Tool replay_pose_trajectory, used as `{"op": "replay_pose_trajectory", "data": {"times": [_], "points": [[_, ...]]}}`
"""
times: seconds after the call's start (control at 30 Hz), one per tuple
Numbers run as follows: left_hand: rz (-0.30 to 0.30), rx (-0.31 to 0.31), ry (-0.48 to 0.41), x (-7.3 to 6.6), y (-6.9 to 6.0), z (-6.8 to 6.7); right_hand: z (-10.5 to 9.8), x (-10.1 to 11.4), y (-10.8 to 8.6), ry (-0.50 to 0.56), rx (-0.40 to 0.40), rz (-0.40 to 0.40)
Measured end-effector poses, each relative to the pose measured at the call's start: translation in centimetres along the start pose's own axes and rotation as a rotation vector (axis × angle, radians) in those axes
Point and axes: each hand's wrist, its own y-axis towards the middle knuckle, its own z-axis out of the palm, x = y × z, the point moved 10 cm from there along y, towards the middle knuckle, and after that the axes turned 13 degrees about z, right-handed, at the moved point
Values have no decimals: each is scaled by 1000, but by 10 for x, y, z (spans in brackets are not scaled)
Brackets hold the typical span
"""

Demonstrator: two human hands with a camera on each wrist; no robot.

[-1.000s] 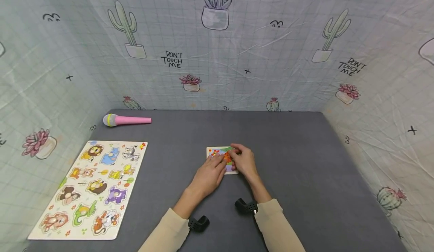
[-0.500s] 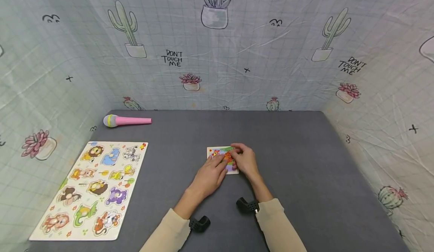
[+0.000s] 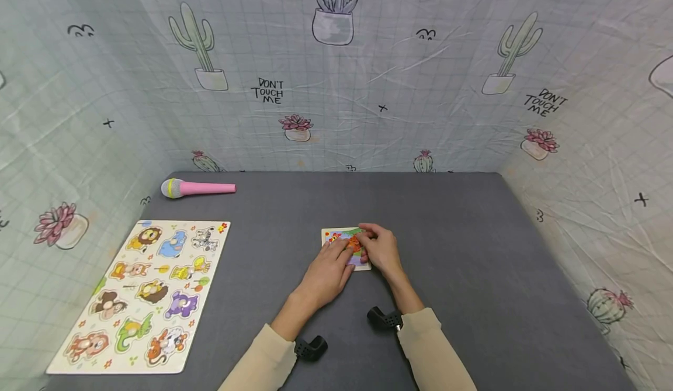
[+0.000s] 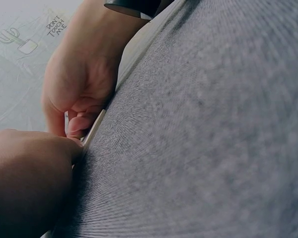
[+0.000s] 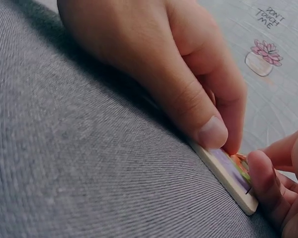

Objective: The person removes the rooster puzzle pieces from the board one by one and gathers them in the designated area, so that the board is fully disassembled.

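On the grey table, a small picture board [image 3: 329, 234] with an orange figure lies under both hands in the head view. My left hand [image 3: 327, 271] rests its extended fingers on the left and middle of it. Curled at the board's right side, my right hand [image 3: 382, 252] grips it with thumb and fingers. The right wrist view shows the left hand [image 5: 164, 64] with its thumb at the board's edge [image 5: 226, 183], opposite the right hand [image 5: 290, 183]. In the left wrist view, the left hand [image 4: 30, 173] and right hand [image 4: 84, 79] hide most of the board [image 4: 94, 128].
A large animal puzzle board [image 3: 179, 274] lies at the left of the table. Behind it is a pink toy microphone [image 3: 207, 187]. Patterned cloth [image 3: 347, 93] hangs round the back and sides.
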Motion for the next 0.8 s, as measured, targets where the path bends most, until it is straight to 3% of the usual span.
{"op": "replay_pose_trajectory", "data": {"times": [0.2,0.6,0.8], "points": [[-25,24,7,1,-1,2,0,-1,1,27,13,17],[-21,0,26,0,0,0,2,-5,4,48,3,66],[-19,3,30,1,0,0,1,-2,5,26,-6,41]]}}
